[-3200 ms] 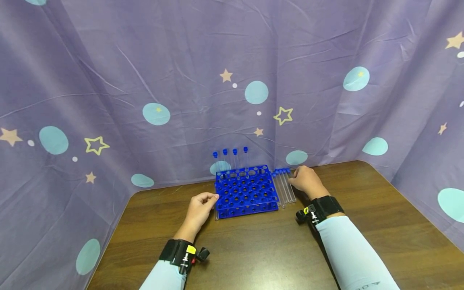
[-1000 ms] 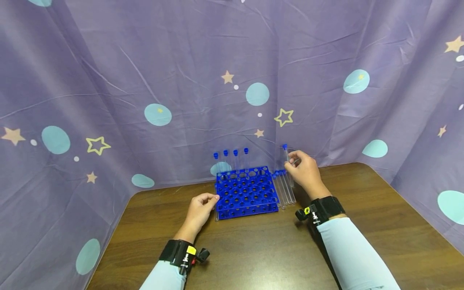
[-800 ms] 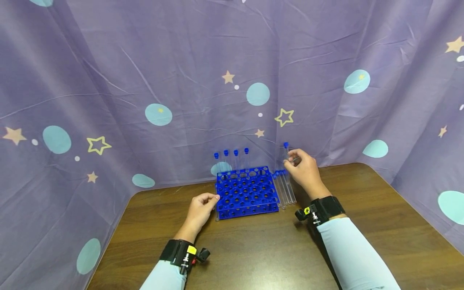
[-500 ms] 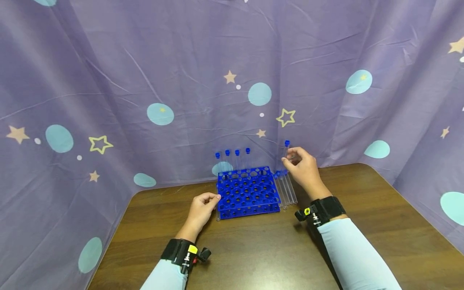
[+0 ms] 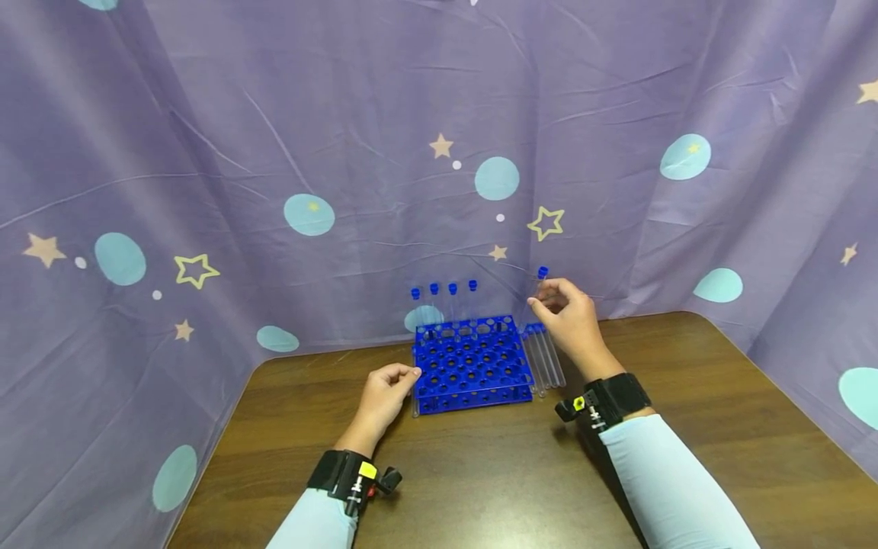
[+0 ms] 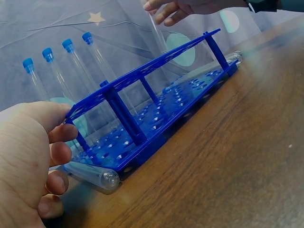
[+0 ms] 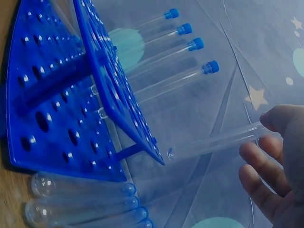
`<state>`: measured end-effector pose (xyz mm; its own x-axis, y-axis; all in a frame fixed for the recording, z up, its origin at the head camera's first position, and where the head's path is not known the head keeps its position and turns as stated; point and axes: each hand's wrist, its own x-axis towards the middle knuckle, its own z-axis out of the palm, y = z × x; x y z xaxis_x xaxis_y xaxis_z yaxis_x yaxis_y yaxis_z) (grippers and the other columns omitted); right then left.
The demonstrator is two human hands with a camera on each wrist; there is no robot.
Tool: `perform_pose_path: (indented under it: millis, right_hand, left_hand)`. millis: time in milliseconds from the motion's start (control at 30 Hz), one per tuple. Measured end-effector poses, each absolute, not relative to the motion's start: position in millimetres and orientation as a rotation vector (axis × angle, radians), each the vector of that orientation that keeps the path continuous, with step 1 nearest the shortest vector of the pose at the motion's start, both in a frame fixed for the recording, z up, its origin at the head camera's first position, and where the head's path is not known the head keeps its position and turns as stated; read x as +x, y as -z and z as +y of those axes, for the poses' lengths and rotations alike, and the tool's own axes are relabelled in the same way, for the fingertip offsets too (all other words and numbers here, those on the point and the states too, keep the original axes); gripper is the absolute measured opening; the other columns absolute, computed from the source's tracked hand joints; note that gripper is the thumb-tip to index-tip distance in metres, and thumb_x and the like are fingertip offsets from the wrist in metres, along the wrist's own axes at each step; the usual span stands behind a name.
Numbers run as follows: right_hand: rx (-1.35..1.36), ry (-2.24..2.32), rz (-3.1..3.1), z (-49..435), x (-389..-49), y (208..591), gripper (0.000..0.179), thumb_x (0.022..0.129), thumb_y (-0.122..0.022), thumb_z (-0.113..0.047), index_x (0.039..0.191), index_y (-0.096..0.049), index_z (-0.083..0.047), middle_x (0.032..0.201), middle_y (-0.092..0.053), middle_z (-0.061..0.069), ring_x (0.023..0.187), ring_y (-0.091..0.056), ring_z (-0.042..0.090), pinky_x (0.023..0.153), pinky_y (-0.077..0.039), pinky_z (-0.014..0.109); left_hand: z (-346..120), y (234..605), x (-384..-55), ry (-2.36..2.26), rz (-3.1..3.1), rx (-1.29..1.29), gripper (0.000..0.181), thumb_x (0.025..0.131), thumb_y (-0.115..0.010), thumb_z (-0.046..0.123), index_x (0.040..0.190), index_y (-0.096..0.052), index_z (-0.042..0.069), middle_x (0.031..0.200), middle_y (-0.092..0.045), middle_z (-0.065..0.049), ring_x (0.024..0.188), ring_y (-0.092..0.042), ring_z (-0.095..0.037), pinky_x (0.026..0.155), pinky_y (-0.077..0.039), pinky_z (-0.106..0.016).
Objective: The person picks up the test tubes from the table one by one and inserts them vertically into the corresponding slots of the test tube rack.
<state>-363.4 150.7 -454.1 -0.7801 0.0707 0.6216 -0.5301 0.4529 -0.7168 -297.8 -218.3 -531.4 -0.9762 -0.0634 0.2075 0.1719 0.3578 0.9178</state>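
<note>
A blue test tube rack stands on the table, with several blue-capped test tubes upright along its back row. My left hand pinches the rack's left edge, its thumb on the upper plate and the other fingers curled below. My right hand holds another capped test tube between thumb and fingers, its blue cap upward. In the right wrist view, that tube's round bottom is apart from the rack, just beyond the upper plate's back right corner.
Several capped tubes lie side by side on the table along the rack's right side. One more tube lies at its left side, beneath my left hand. A purple curtain hangs close behind.
My right hand has lifted a test tube from beside the lying ones, turned it upright and drifted left toward the rack. My left hand has stayed at the rack's edge.
</note>
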Motion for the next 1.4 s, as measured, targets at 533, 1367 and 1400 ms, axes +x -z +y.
perform_pose_path:
  millis: [533,1367,1400]
  right_hand:
    - [0.456,-1.399,-2.169,123,-373,446,0.029,0.103,-0.086,-0.011,0.126,-0.073,0.001,0.11,-0.082,0.017,0.096,-0.08,0.027,0.081,-0.056,0.014]
    - [0.46,-1.163,-2.507,96,-406,436,0.022,0.105,-0.083,-0.018,0.12,-0.073,-0.006,0.108,-0.081,0.012,0.101,-0.08,0.031,0.089,-0.065,0.05]
    - [0.463,-1.16,-2.514,96,-406,437,0.022,0.105,-0.083,-0.018,0.12,-0.073,-0.006,0.108,-0.081,0.012,0.101,-0.08,0.031,0.09,-0.065,0.05]
  left_hand:
    - [-221,534,-297,1.685,-2.421,-0.074,0.02,0.107,-0.081,0.022,0.104,-0.087,0.003,0.075,-0.06,0.007,0.073,-0.056,-0.011,0.068,-0.047,-0.025]
    - [-219,533,-297,1.687,-2.42,-0.088,0.02,0.106,-0.082,0.024,0.102,-0.087,0.005,0.076,-0.063,0.005,0.074,-0.059,-0.01,0.07,-0.048,-0.025]
    - [-219,533,-297,1.688,-2.421,-0.087,0.02,0.106,-0.082,0.024,0.102,-0.087,0.005,0.076,-0.063,0.006,0.075,-0.059,-0.01,0.07,-0.048,-0.025]
